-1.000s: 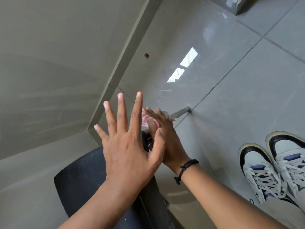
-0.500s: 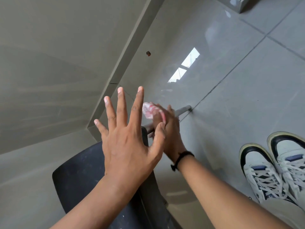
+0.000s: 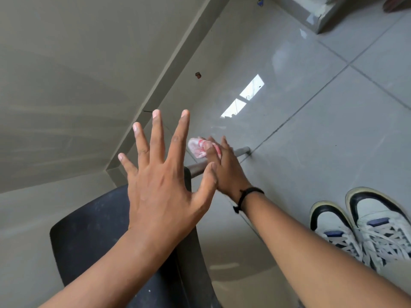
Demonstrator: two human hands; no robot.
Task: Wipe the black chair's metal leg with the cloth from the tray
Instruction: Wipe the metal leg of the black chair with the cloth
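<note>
The black chair (image 3: 93, 232) lies low in front of me, its dusty seat at the bottom left. Its metal leg (image 3: 242, 150) runs from the seat edge out to the tiled floor. My right hand (image 3: 224, 167) presses a white and red cloth (image 3: 199, 147) against that leg, and part of the leg is hidden under the hand. My left hand (image 3: 164, 185) hovers above the seat with all fingers spread wide, holding nothing.
Glossy grey floor tiles (image 3: 322, 141) spread to the right, meeting a wall and skirting (image 3: 173, 70) at the left. My two white and black sneakers (image 3: 364, 227) stand at the right. A small dark speck (image 3: 198, 74) sits by the skirting.
My right hand has slid the cloth along the metal leg, away from the seat toward the leg's foot. The left hand has stayed spread above the chair.
</note>
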